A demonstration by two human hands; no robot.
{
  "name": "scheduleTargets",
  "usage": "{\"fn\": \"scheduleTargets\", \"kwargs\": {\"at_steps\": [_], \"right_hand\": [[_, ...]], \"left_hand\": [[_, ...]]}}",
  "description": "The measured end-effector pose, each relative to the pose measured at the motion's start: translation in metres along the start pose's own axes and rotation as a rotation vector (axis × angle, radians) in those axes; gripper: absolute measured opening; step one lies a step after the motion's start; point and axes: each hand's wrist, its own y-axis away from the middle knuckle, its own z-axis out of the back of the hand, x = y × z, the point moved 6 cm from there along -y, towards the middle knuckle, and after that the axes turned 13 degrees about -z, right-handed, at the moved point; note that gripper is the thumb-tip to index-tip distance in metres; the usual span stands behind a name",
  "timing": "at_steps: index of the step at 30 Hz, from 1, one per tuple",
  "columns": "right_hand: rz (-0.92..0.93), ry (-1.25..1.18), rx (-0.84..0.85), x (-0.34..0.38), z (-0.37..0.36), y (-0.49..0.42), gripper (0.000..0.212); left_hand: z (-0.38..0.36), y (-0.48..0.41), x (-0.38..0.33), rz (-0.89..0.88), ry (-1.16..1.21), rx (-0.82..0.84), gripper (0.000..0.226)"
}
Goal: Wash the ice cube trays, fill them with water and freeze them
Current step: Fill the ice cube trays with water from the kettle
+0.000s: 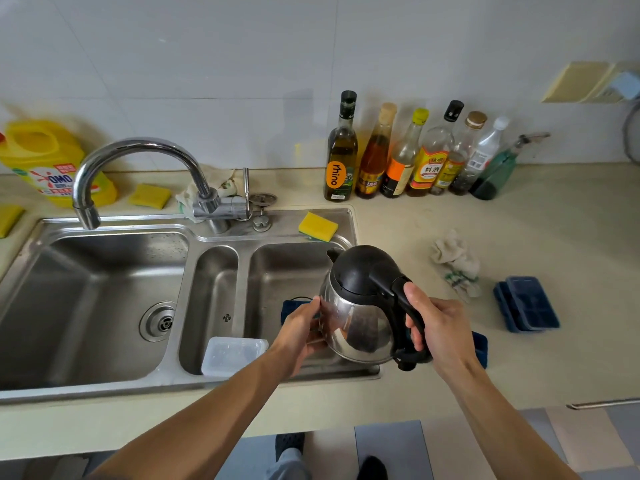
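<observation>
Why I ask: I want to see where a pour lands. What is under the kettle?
Dark blue tray edges show left and right of the kettle, in the sink's right basin and on the counter. The kettle covers the rest; one tray or two, I cannot tell.

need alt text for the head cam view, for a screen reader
A person holds a steel kettle with a black lid above the right sink basin, right hand gripping its handle, left hand cupping its side. Stacked blue ice cube trays sit on the counter to the right; bottles line the wall.
</observation>
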Motion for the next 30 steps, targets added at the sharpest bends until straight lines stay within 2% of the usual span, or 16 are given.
{"fn": "scheduleTargets", "kwargs": {"at_steps": [6, 11, 16, 25, 30], "right_hand": [[-0.011, -0.099, -0.075, 0.006, 0.009, -0.034, 0.063], [-0.012, -0.208, -0.132, 0.011, 0.021, -0.066, 0.056], [-0.032, -0.186, -0.189, 0.015, 0.035, -0.100, 0.060], [-0.078, -0.183, -0.226, 0.028, 0.047, -0.141, 0.054], [-0.079, -0.136, -0.173, 0.027, 0.051, -0.144, 0.052]], "left_hand": [[-0.017, -0.032, -0.055, -0.186, -0.155, 0.051, 0.023], [-0.045, -0.060, -0.112, -0.323, -0.276, 0.219, 0.024], [-0.074, -0.095, -0.134, -0.340, -0.480, 0.321, 0.023], [-0.107, -0.132, -0.141, -0.328, -0.531, 0.375, 0.031], [-0.118, -0.139, -0.133, -0.327, -0.582, 0.360, 0.037]]}}
